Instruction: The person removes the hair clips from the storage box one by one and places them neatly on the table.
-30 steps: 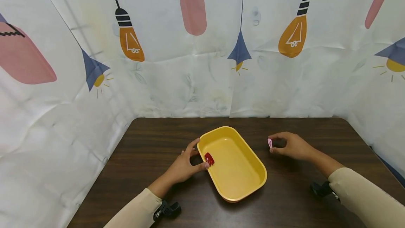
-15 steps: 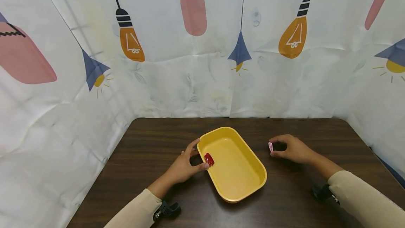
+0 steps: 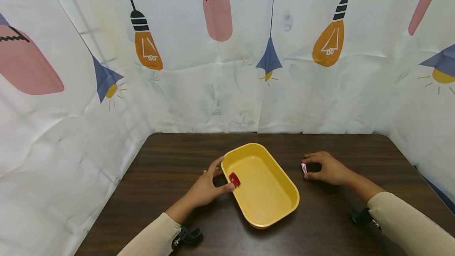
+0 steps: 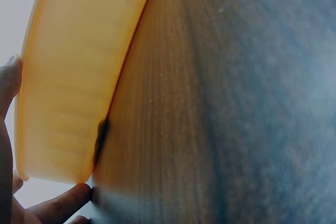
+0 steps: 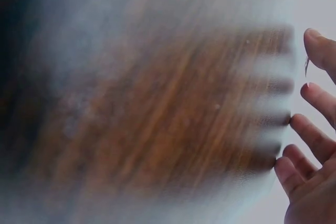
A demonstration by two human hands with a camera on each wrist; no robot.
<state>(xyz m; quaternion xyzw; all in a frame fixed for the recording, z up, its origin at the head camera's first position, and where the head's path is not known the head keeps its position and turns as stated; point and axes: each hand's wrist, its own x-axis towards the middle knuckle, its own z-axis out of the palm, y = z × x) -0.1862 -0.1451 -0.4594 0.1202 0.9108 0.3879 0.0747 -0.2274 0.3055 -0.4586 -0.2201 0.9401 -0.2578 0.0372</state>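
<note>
A yellow plastic tray (image 3: 264, 192) stands at the middle of the table, its long side turned at an angle. My left hand (image 3: 206, 189) grips its left side, the thumb at the rim and the other fingers along the outside; the left wrist view shows the tray's outer wall (image 4: 73, 77) between them. Inside, by that thumb, lie small glossy red clips (image 3: 234, 179), partly hidden. To the right of the tray, my right hand (image 3: 328, 169) pinches a small pink hair clip (image 3: 304, 168) between thumb and forefinger, low over the table. Its thin edge (image 5: 307, 65) shows in the right wrist view.
The dark wooden table (image 3: 177, 157) reaches back to a white printed curtain (image 3: 199, 98), which also hangs along the left and right sides. A black wrist strap (image 3: 188, 236) sits on the left forearm, another (image 3: 362, 216) on the right.
My right hand has come slightly down and nearer with the pink hair clip in its pinch. The left hand, the tray and the red clips have stayed in place.
</note>
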